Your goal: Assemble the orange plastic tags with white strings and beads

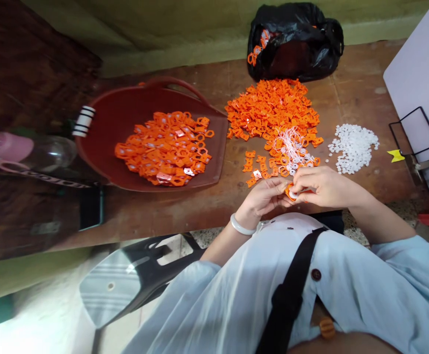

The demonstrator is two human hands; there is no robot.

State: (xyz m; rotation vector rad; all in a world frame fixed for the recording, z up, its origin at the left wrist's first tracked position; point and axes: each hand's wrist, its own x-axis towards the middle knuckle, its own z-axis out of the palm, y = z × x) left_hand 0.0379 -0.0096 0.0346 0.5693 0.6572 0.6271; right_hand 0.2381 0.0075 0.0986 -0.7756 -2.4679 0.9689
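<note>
Close to the table's front edge, my left hand (268,197) and my right hand (320,187) meet, both closed on one small orange piece with a white round part (292,192). Just beyond my fingers lie white strings (291,146) with small white parts. A large heap of orange pieces (273,108) spreads behind them, with several loose orange pieces (261,164) left of the strings. To the right is a pile of white beads (354,147). My fingers hide part of the held piece.
A dark red basket (107,123) holding many orange pieces stands left on the wooden table (177,209). A black plastic bag (303,49) is at the back. A white panel with a wire frame (419,125) stands right; a phone (91,209) and a clear bottle (54,153) are left.
</note>
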